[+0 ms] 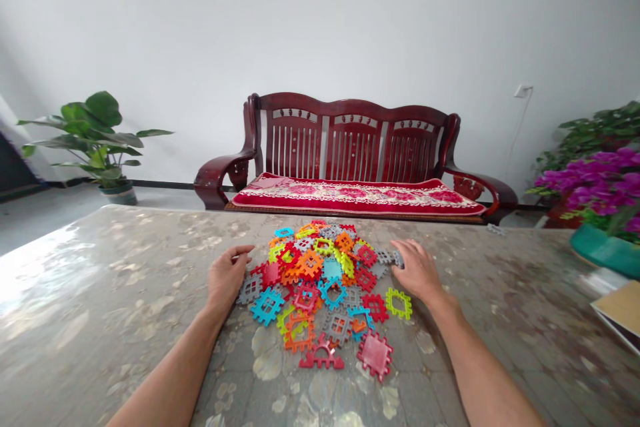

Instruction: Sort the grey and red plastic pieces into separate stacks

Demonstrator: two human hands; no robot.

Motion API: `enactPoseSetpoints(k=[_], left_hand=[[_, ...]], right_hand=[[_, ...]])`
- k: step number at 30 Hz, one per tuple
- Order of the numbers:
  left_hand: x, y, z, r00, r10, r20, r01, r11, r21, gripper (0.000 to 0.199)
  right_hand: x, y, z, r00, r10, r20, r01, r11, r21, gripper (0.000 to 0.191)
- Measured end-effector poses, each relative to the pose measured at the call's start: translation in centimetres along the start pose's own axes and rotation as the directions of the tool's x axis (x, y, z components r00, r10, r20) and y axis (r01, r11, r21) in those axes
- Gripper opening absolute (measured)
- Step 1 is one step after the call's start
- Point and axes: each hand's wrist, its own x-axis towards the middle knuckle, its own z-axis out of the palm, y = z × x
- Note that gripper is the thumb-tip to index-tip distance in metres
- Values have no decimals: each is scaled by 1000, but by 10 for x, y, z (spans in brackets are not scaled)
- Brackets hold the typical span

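Observation:
A heap of interlocking plastic pieces (310,263) in red, orange, blue, green and grey lies on the patterned table (150,320). My left hand (229,275) rests at the heap's left side, fingers curved, beside a grey piece (250,288); nothing shows in it. On the right, my right hand (416,268) curls at the heap's edge, its fingertips at a grey piece (397,259); whether it grips this piece is unclear. A green frame piece (399,303) lies apart near my right wrist. Closest to me are a pink square piece (375,355) and a red arched piece (321,355).
Behind the table stands a wooden bench (353,140) with a red cushion (350,197). A potted plant (107,140) is at the left. Purple flowers in a teal pot (603,250) and a cardboard-coloured box (620,313) are at the right. A small grey piece (495,229) lies at the far edge.

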Motion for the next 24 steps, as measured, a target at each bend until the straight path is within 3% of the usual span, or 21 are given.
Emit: enactPoseSetpoints(k=[9,14,20,24], left_hand=[[5,-6,2,1000,7,1,-7,1000,16,38],[4,-5,3,1000,7,7,-7,1000,11,38],[3,-3,3,1000,0,2,0,1000,6,39],[3,-5,2,1000,4,12,-4,1000,12,39]], right_hand=[[6,-24,5,983,-42,180,73,983,-168,51],[4,-29,7,984,-83,155,107,982,-156,51],[3,-32,11,985,-99,139,102,995,-15,52],[6,-14,5,996,28,82,-34,997,73,64]])
